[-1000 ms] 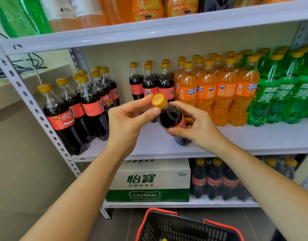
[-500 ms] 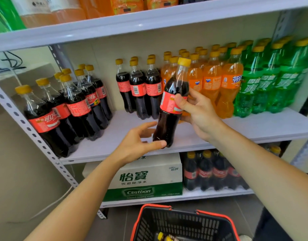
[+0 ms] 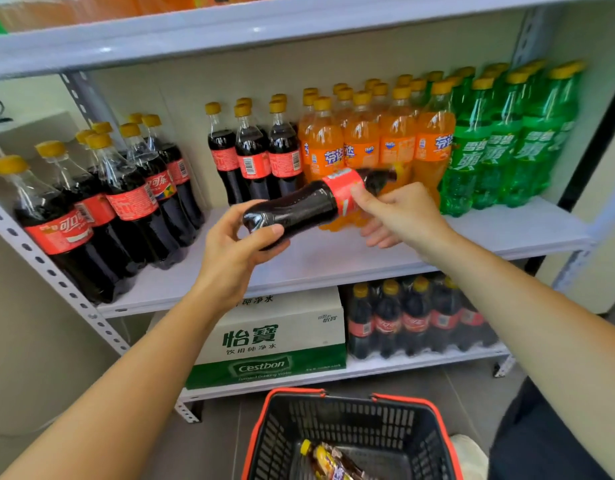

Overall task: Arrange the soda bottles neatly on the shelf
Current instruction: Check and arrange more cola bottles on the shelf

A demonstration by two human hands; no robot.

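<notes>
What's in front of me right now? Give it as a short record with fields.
Held item: cola bottle, lying sideways above the middle shelf, base to the left
Left hand: grips the base end
Right hand: holds the label end
Standing on that shelf: left cola group, centre cola group, orange sodas, green sodas
Lower shelf: water carton, more cola bottles
Floor: basket

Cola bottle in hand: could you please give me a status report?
Left hand grips the base, right hand the label. Cola bottle sideways above the shelf, not placed. Orange sodas close behind.
</notes>
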